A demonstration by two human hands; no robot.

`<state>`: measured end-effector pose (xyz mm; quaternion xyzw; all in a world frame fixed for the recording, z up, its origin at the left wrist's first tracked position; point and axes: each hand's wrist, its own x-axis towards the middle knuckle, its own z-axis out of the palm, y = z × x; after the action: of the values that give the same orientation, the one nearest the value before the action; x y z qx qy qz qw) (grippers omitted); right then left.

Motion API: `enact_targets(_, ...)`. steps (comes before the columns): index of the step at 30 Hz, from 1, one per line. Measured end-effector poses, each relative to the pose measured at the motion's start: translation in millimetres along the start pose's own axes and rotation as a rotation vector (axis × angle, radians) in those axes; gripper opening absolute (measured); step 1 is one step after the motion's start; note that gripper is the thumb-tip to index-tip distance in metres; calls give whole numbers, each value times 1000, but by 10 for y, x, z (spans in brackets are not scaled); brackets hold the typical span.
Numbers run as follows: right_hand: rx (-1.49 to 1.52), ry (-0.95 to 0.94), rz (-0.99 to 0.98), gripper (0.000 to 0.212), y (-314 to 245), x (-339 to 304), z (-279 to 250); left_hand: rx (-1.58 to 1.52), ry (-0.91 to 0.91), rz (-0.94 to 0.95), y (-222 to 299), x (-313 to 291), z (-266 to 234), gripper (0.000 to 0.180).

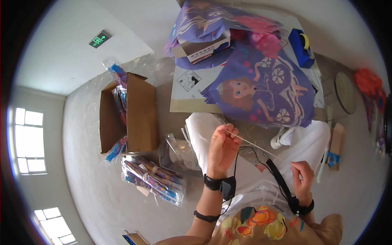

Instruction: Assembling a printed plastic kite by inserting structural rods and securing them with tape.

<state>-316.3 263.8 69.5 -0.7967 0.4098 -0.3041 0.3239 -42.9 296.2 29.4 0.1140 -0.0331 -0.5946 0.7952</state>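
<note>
My left hand (223, 148) is raised over my lap, its fingertips closed on one end of a thin white stick (257, 145). The stick slants down to the right, and its far end fades out just short of my right hand (302, 179). That hand is curled, thumb and fingers drawn together; whether it grips the stick's end or something else, I cannot make out. In front of me a stack of purple printed sheets (265, 90) with a cartoon princess lies on a low board-topped table (192, 105).
On the table are an open white carton (206, 48) under more purple sheets and a blue tape dispenser (301, 49). To the left stand a cardboard box (141, 114) and bagged rolled bundles (153, 179). A round stool (345, 93) is at the right. A black strap (279, 179) crosses my lap.
</note>
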Motion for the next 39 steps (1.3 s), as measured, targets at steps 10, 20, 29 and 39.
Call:
enact_targets(10, -58, -46, -57, 15, -17, -35, 39, -46, 56, 83, 63, -133, 34, 18)
enact_targets(20, -32, -81, -28, 12, 39, -92, 155, 131, 73, 123, 195, -203, -82, 13)
enact_targets(29, -44, -112, -20, 12, -47, -18, 210, 233, 84, 224, 314, -249, -101, 11)
enact_targets(39, -83, -141, -35, 13, -85, -5, 184, 201, 102, 194, 306, -248, -135, 10)
